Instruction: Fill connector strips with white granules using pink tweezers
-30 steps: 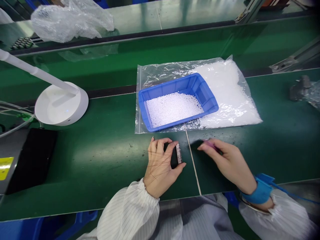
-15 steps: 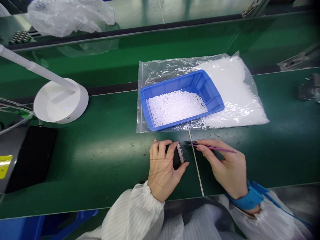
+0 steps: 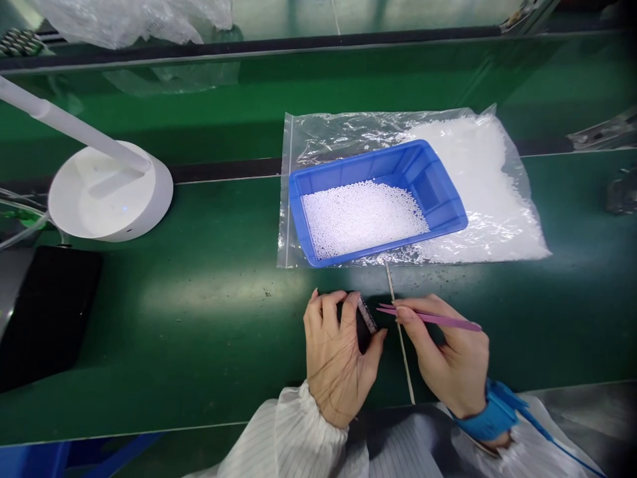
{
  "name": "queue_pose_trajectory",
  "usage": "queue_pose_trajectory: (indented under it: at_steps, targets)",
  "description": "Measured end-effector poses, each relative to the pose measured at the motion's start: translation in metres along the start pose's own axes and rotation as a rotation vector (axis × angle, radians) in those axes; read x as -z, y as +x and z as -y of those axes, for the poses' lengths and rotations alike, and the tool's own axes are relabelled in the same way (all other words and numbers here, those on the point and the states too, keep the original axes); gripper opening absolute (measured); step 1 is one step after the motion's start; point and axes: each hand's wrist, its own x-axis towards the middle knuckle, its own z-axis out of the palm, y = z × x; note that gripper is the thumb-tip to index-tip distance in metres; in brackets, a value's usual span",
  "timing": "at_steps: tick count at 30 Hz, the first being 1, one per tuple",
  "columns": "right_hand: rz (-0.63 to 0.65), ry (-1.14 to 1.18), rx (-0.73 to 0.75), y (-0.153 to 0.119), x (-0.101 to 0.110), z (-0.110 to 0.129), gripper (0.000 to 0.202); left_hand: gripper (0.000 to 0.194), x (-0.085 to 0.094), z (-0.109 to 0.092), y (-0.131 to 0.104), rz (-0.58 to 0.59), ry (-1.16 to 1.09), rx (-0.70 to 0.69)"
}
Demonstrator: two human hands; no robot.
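Observation:
My left hand (image 3: 338,358) is wrapped over a small black block (image 3: 364,333) on the green table, its fingers and thumb gripping the sides. A pale strip with a row of tiny dark teeth (image 3: 367,315) runs along the block's right edge. Most of the block is hidden under the hand. Pink tweezers (image 3: 438,320) are pinched in my right hand (image 3: 450,362), their tips pointing left, just short of the toothed strip. Whether the tips hold anything is too small to tell. A blue wristband with a cord circles my right wrist.
Beyond my hands, a blue bin (image 3: 383,249) of small white beads stands on a clear zip bag (image 3: 497,199) filled with white beads. At left are a white lamp base (image 3: 114,192) and a black box (image 3: 50,312). Plastic wrap (image 3: 134,20) lies on the rear shelf.
The view has shifted slightly, so the bin and hands appear further right. The tweezers' tips, which had a small dark thing at them, now show thin and bare-looking. The left hand keeps its grip.

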Motion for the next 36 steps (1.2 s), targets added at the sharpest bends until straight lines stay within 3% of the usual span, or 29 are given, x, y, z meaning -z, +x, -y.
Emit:
queue_pose_trajectory:
  at_steps: [26,36]
  targets:
    - [0.031,-0.027,0.036,0.0025,-0.0004,0.0003,0.009,0.042,0.0012,-0.0016,0.0011,-0.001,0.035,-0.014]
    - [0.088,-0.127,0.149,0.0069,0.0002,0.0039,0.008,0.042,0.0004,-0.0006,0.0011,-0.002,0.037,-0.025]
